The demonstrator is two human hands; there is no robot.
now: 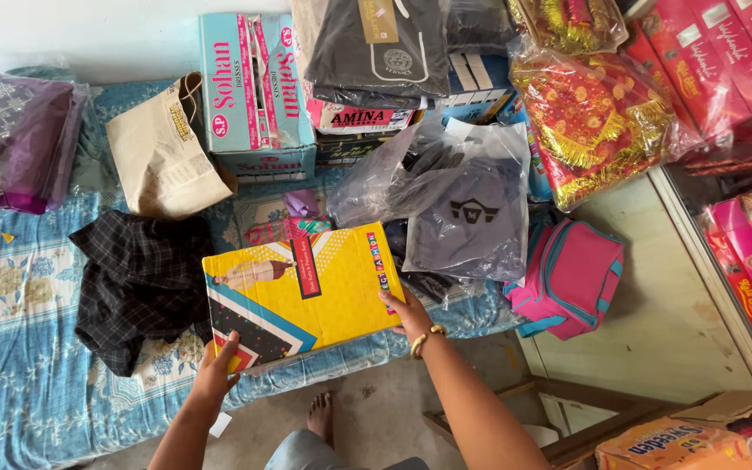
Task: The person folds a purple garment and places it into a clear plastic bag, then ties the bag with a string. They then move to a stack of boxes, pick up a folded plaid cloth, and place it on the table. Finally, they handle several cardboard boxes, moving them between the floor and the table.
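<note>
We find the flat yellow garment box (pixel 302 292) at the centre of the frame, lying tilted on the near edge of the blue floral bedding (pixel 19 374), its lower left corner dipping toward the floor. The left hand (pixel 219 365) grips that lower left corner, fingers curled up onto the printed face and the thumb apparently beneath; the right hand (pixel 411 315), with a gold bangle at the wrist, is part open and clasps the right-hand edge, fingertips touching the side. Neither hand holds anything else. Just to the left of the box lies a dark checked cloth (pixel 141 283), touching or nearly touching its left edge; above it sits a small folded bundle in pink and green (pixel 289 228), and to the upper right a grey garment in a clear plastic bag (pixel 463 218), whose lower edge comes close to the box's top right corner. A pink bag with teal trim (pixel 572 274) rests further right, and a beige paper bag (pixel 163 157) in the upper left. In our judgement the box is best handled with both hands kept at opposite ends, so that it stays level, and lifted clear of the checked cloth rather than dragged over it. We note one risk: the bedding's edge gives little support, so a loosened grip at the lower left could let the box slide off.
</note>
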